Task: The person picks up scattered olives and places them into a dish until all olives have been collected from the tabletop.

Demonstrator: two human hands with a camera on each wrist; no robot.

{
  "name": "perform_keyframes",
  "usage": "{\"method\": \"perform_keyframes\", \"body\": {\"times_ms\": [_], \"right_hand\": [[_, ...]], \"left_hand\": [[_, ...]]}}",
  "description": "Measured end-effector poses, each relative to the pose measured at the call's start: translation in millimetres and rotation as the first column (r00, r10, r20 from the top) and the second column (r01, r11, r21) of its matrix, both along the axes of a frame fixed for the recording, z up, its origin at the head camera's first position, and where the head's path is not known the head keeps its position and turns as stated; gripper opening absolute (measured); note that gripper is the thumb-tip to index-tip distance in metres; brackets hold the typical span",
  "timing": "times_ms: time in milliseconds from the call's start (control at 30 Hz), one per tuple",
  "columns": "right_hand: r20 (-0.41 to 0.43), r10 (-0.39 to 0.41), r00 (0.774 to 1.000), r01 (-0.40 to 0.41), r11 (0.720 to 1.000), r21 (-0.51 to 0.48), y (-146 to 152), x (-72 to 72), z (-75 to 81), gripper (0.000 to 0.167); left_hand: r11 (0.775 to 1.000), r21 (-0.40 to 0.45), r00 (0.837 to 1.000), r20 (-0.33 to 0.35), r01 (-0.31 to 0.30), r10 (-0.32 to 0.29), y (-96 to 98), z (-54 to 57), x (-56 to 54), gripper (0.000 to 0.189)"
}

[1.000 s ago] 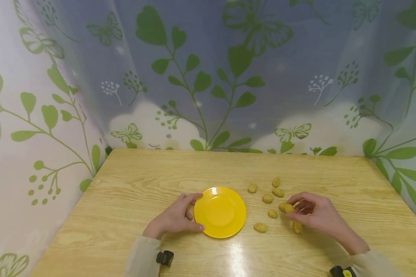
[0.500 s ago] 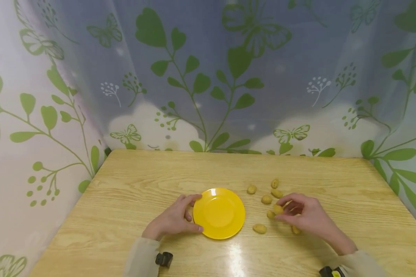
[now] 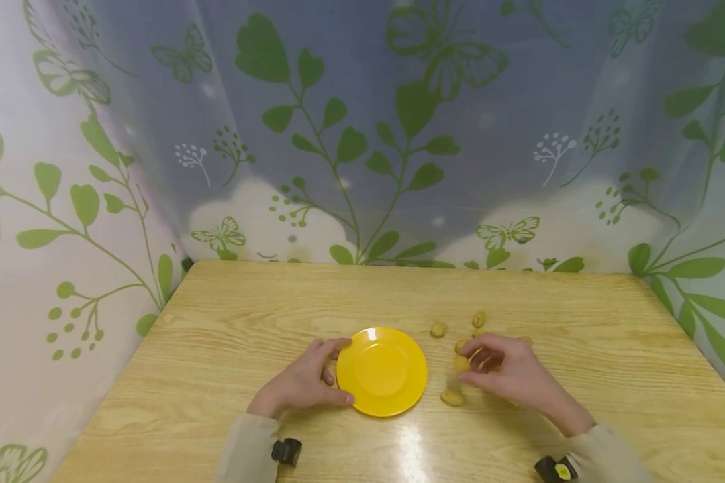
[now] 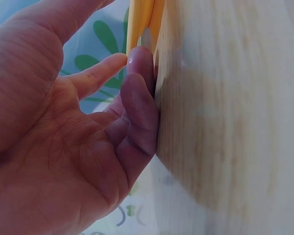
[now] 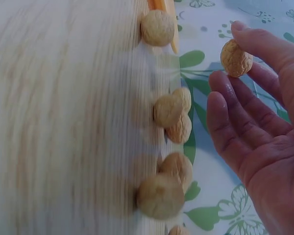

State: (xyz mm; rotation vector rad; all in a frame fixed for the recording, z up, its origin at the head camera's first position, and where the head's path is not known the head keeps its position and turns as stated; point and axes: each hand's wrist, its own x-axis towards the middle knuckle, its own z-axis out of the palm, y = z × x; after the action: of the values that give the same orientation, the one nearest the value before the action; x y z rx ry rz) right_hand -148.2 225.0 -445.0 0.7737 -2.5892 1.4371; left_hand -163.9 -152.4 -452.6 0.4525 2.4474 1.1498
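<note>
A yellow plate lies on the table, and my left hand holds its left rim between the thumb and the fingers. The left wrist view catches the plate's edge at the fingertips, with other fingers curled near the tabletop. My right hand pinches a peanut in its shell between thumb and fingers, raised above the table to the right of the plate. Other peanuts lie around and beneath that hand, including one in front and one behind; the hand partly hides some of them.
The wooden table reaches back to a leaf-and-butterfly patterned curtain, which also hangs at both sides. In the right wrist view, several peanuts are spread along the tabletop. Each wrist wears a black device.
My right hand has moved left toward the plate, carrying the pinched peanut up and away from the peanuts at right. My left hand and the plate stay in place.
</note>
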Motion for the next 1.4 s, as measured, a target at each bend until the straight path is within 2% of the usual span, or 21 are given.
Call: {"method": "perform_keyframes", "body": {"times_ms": [300, 833, 1033, 1400], "right_hand": [[-0.029, 0.05, 0.998, -0.048, 0.998, 0.037, -17, -5.3, -3.6, 0.025], [0.073, 0.127, 0.989, -0.13, 0.991, 0.039, -48, -12.0, -2.6, 0.026], [0.091, 0.129, 0.987, -0.138, 0.986, 0.093, -57, -13.5, -2.6, 0.027], [0.063, 0.178, 0.982, -0.186, 0.966, 0.178, -76, -16.3, -5.0, 0.026]], "left_hand": [[1.0, 0.003, 1.0, 0.008, -0.005, 0.005, 0.5, 1.5, 0.7, 0.093], [1.0, 0.003, 1.0, 0.001, 0.002, -0.002, 0.0, 0.0, 0.5, 0.093], [1.0, 0.008, 1.0, 0.003, 0.004, -0.004, 0.7, 0.6, 0.9, 0.093], [1.0, -0.005, 1.0, 0.0, 0.004, -0.004, 0.1, -1.4, -0.5, 0.093]]}}
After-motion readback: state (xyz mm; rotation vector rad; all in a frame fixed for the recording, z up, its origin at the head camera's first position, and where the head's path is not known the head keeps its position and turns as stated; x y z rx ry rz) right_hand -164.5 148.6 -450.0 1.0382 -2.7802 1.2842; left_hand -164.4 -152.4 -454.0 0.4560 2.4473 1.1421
